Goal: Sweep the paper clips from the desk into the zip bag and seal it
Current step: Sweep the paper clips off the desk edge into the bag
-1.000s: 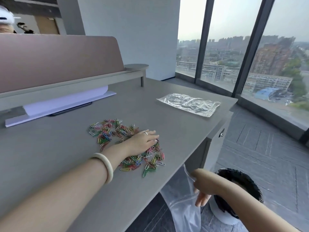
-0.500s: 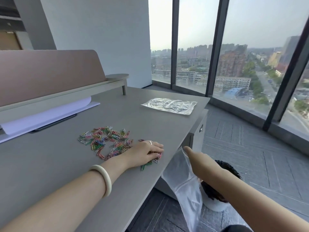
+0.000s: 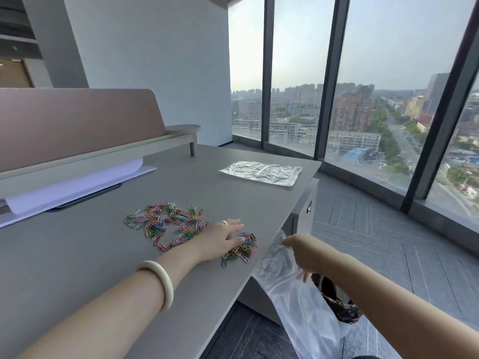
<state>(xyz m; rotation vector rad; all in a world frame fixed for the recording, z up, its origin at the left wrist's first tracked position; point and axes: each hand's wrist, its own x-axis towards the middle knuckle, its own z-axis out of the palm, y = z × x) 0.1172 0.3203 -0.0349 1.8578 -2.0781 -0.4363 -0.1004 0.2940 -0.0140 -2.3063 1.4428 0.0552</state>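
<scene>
Coloured paper clips (image 3: 166, 221) lie scattered on the grey desk (image 3: 77, 268). A smaller bunch of clips (image 3: 242, 248) sits under and just ahead of my left hand (image 3: 220, 238), which lies flat with fingers spread, close to the desk's right edge. My right hand (image 3: 304, 252) pinches the top rim of a clear zip bag (image 3: 293, 288). The bag hangs below the desk edge beside that bunch, its mouth against the edge.
A second clear bag (image 3: 261, 172) lies flat at the desk's far right corner. White paper (image 3: 77, 185) sticks out under the raised shelf and partition at the back. A bin with dark contents (image 3: 342, 307) stands on the floor beneath the hanging bag.
My left hand has slid a bunch of clips rightward toward the desk edge, leaving the rest behind. My right hand has lifted the bag's rim up to the edge.
</scene>
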